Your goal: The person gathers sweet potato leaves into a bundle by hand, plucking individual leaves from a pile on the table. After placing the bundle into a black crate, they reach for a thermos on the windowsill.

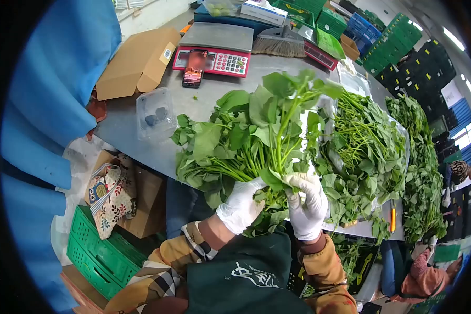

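Note:
My left hand [240, 208], in a white glove, is closed around the stems of a large bunch of leafy greens [238, 133]. The bunch fans out up and to the left above the metal table. At the right side of the same bunch, my right hand [307, 201], also gloved in white, pinches a leafy stem between thumb and fingers. Leaves partly cover the fingertips of both hands. To the right of my right hand lies a heap of the same greens [369, 141] on clear plastic.
A scale [214, 49] with a phone [194, 68] leaning on it stands at the back, near an open cardboard box [136, 65]. A clear plastic tub [156, 114] sits left. A yellow-orange knife-like tool [393, 220] lies right. Green crates [102, 254] stand below left; other people work far right.

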A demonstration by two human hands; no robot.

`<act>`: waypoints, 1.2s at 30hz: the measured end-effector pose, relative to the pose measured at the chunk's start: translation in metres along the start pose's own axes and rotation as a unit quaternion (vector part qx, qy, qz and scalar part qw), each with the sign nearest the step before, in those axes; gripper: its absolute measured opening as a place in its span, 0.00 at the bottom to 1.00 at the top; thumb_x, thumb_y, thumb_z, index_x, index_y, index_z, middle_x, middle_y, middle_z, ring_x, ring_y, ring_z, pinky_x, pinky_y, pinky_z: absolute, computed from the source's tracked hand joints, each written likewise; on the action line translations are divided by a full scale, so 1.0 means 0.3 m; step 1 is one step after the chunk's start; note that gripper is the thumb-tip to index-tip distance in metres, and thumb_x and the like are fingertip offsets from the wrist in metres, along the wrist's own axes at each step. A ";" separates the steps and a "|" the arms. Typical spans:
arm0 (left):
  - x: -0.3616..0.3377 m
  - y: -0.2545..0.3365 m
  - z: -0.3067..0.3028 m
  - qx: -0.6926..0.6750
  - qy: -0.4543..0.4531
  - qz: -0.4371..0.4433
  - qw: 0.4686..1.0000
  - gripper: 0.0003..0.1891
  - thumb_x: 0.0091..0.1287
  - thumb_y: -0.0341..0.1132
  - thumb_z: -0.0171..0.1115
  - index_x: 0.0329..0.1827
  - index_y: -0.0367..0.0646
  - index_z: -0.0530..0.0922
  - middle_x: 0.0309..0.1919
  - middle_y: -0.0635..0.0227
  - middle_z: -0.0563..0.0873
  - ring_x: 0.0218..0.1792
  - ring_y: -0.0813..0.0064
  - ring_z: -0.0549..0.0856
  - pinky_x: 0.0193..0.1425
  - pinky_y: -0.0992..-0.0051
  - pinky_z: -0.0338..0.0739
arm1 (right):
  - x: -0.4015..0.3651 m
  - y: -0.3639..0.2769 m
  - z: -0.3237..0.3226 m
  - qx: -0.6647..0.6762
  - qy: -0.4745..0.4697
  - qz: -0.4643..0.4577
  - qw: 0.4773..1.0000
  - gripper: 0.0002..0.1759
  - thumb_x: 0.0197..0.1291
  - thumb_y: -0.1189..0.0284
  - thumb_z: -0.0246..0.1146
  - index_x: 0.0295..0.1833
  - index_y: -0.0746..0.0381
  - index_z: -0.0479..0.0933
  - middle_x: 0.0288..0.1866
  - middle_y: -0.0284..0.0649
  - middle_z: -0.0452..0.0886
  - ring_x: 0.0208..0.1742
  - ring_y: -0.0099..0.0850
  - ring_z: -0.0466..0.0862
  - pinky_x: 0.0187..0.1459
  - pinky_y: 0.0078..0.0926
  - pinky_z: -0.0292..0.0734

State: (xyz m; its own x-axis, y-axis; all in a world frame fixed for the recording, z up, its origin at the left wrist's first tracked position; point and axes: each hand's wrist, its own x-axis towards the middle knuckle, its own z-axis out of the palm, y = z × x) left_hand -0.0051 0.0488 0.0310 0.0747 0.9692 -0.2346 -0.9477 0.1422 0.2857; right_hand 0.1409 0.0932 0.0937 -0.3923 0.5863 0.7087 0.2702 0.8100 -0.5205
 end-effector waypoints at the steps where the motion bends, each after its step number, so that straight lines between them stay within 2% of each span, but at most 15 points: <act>1: 0.001 -0.013 0.010 -0.021 -0.008 -0.001 1.000 0.12 0.71 0.33 0.59 0.52 0.35 0.79 0.49 0.60 0.85 0.51 0.67 0.84 0.58 0.69 0.79 | -0.005 0.000 -0.004 -0.007 0.006 -0.007 1.000 0.11 0.60 0.77 0.68 0.48 0.64 0.79 0.43 0.43 0.84 0.42 0.39 0.83 0.48 0.31 0.77; 4: 0.021 -0.024 -0.007 0.015 -0.034 -0.010 0.999 0.13 0.71 0.32 0.59 0.54 0.34 0.78 0.50 0.60 0.85 0.52 0.66 0.84 0.62 0.67 0.77 | -0.005 0.000 -0.018 -0.014 0.013 -0.017 1.000 0.12 0.58 0.78 0.69 0.47 0.64 0.80 0.42 0.43 0.85 0.42 0.38 0.83 0.46 0.30 0.77; 6: 0.027 -0.025 -0.025 0.024 -0.020 -0.022 0.999 0.14 0.71 0.31 0.57 0.57 0.34 0.77 0.51 0.60 0.84 0.52 0.66 0.83 0.62 0.67 0.77 | 0.018 0.000 -0.036 0.007 -0.045 0.008 0.999 0.11 0.57 0.78 0.69 0.47 0.63 0.81 0.42 0.41 0.85 0.42 0.37 0.83 0.47 0.30 0.77; 9: 0.016 -0.027 -0.038 -0.047 -0.085 -0.013 0.995 0.15 0.70 0.31 0.58 0.57 0.34 0.76 0.52 0.59 0.84 0.53 0.66 0.83 0.62 0.68 0.77 | 0.050 -0.021 -0.052 -0.016 -0.128 0.010 0.992 0.17 0.51 0.83 0.69 0.48 0.60 0.82 0.43 0.39 0.85 0.43 0.38 0.82 0.47 0.30 0.76; 13: 0.053 0.010 0.004 -0.041 -0.010 -0.095 0.995 0.16 0.70 0.34 0.59 0.58 0.35 0.76 0.50 0.59 0.84 0.51 0.67 0.84 0.59 0.67 0.79 | 0.038 -0.042 -0.050 -0.039 -0.133 -0.036 0.990 0.24 0.46 0.87 0.68 0.51 0.59 0.81 0.41 0.37 0.85 0.40 0.38 0.83 0.42 0.31 0.77; 16: 0.068 0.099 0.038 -0.091 0.037 -0.042 0.994 0.11 0.72 0.38 0.62 0.49 0.41 0.81 0.41 0.66 0.87 0.42 0.69 0.86 0.50 0.67 0.81 | -0.001 -0.077 -0.055 0.032 -0.095 -0.022 0.995 0.21 0.45 0.87 0.68 0.47 0.60 0.83 0.39 0.38 0.85 0.37 0.38 0.82 0.43 0.33 0.77; 17: 0.103 0.119 0.004 -0.129 0.027 -0.026 0.991 0.10 0.71 0.37 0.63 0.48 0.42 0.81 0.40 0.67 0.87 0.42 0.71 0.86 0.50 0.68 0.81 | -0.009 -0.065 -0.060 0.004 -0.086 0.009 0.996 0.20 0.45 0.86 0.68 0.47 0.61 0.83 0.39 0.38 0.85 0.38 0.38 0.82 0.44 0.34 0.78; 19: 0.092 0.161 0.039 -0.098 0.100 0.021 0.990 0.08 0.71 0.36 0.63 0.47 0.43 0.82 0.39 0.67 0.87 0.42 0.71 0.86 0.50 0.68 0.81 | -0.041 0.012 -0.094 -0.054 -0.065 0.072 0.994 0.18 0.47 0.84 0.69 0.47 0.63 0.83 0.39 0.39 0.85 0.40 0.39 0.83 0.47 0.35 0.78; 21: 0.074 0.155 0.052 -0.116 0.089 0.016 0.989 0.08 0.70 0.33 0.64 0.48 0.42 0.82 0.41 0.66 0.87 0.44 0.70 0.86 0.50 0.67 0.81 | -0.015 0.079 -0.142 -0.162 -0.137 0.194 0.958 0.27 0.50 0.83 0.70 0.60 0.64 0.78 0.51 0.44 0.83 0.48 0.37 0.83 0.47 0.28 0.79; 23: 0.057 0.132 0.078 -0.119 0.090 0.018 0.989 0.09 0.70 0.31 0.64 0.50 0.41 0.82 0.44 0.65 0.86 0.46 0.70 0.85 0.51 0.67 0.81 | -0.043 0.126 -0.148 -0.327 -0.112 0.114 0.932 0.30 0.51 0.84 0.69 0.63 0.63 0.76 0.59 0.45 0.81 0.53 0.33 0.83 0.48 0.25 0.79; 25: 0.060 0.101 0.062 -0.100 0.088 0.013 0.991 0.09 0.70 0.31 0.63 0.51 0.40 0.81 0.46 0.64 0.86 0.47 0.70 0.85 0.52 0.68 0.81 | -0.043 0.072 -0.117 -0.093 -0.084 0.177 0.976 0.30 0.52 0.83 0.70 0.64 0.62 0.76 0.60 0.43 0.81 0.56 0.34 0.82 0.52 0.27 0.78; 26: 0.064 0.086 0.061 -0.087 0.094 0.012 0.992 0.09 0.70 0.31 0.63 0.51 0.40 0.81 0.46 0.64 0.86 0.47 0.69 0.85 0.53 0.68 0.81 | -0.018 0.040 -0.092 -0.023 -0.091 0.139 0.986 0.32 0.48 0.79 0.74 0.63 0.62 0.76 0.58 0.45 0.82 0.56 0.41 0.82 0.57 0.33 0.77; 27: 0.072 0.076 0.060 -0.073 0.096 0.011 0.993 0.10 0.70 0.30 0.63 0.51 0.39 0.81 0.46 0.64 0.86 0.47 0.69 0.85 0.53 0.68 0.81 | 0.005 0.008 -0.057 -0.020 -0.092 0.061 0.994 0.32 0.47 0.79 0.74 0.62 0.61 0.77 0.56 0.45 0.82 0.55 0.43 0.82 0.57 0.34 0.76; 32: 0.066 0.051 0.027 0.037 0.115 0.002 0.993 0.10 0.71 0.36 0.63 0.51 0.41 0.81 0.42 0.68 0.86 0.41 0.73 0.85 0.47 0.75 0.81 | 0.011 -0.006 0.086 -0.099 -0.076 0.012 0.992 0.22 0.42 0.79 0.73 0.48 0.59 0.82 0.47 0.41 0.83 0.51 0.44 0.81 0.51 0.38 0.77; 36: 0.066 0.086 0.014 0.012 0.125 -0.003 0.992 0.10 0.71 0.35 0.64 0.50 0.40 0.81 0.39 0.67 0.85 0.40 0.72 0.84 0.46 0.74 0.81 | -0.003 -0.021 0.071 0.010 -0.096 0.010 0.995 0.17 0.42 0.81 0.73 0.42 0.58 0.84 0.45 0.36 0.82 0.50 0.40 0.80 0.54 0.38 0.75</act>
State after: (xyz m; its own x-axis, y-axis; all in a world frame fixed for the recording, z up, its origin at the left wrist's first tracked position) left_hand -0.0269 0.0727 0.0376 -0.0020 0.8891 -0.4577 -0.9398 0.1548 0.3048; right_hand 0.1207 0.0872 0.0863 -0.5487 0.5873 0.5950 0.2631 0.7968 -0.5440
